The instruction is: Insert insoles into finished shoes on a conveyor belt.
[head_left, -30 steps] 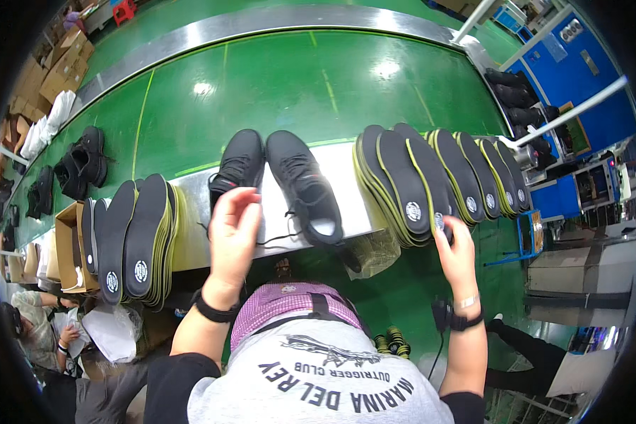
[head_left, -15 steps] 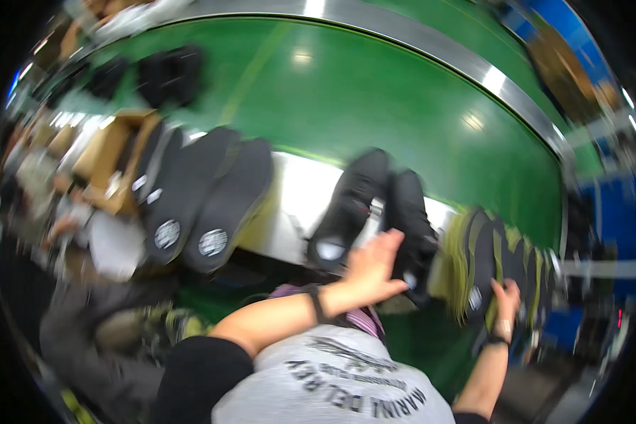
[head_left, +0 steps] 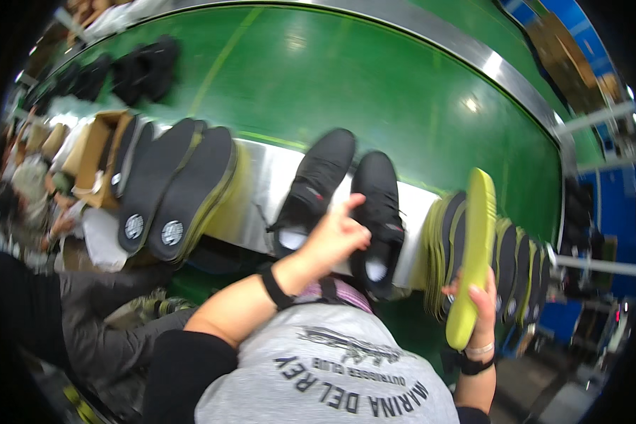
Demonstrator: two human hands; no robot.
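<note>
Here, yellow-green insole (head_left: 473,254) upright in right hand (head_left: 482,305), toe end up.

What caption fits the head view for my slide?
Right hand lifts a yellow-green insole from a stack; left hand rests at two black shoes.

The left hand (head_left: 336,237) is smeared by motion and covers part of the two black shoes (head_left: 346,205), so whether it touches them is unclear. The right hand (head_left: 477,300) hides the lower end of the yellow insole (head_left: 473,240). The insole stack (head_left: 505,268) behind it blurs together. Things at the far left rim (head_left: 28,184) are too blurred to identify.
</note>
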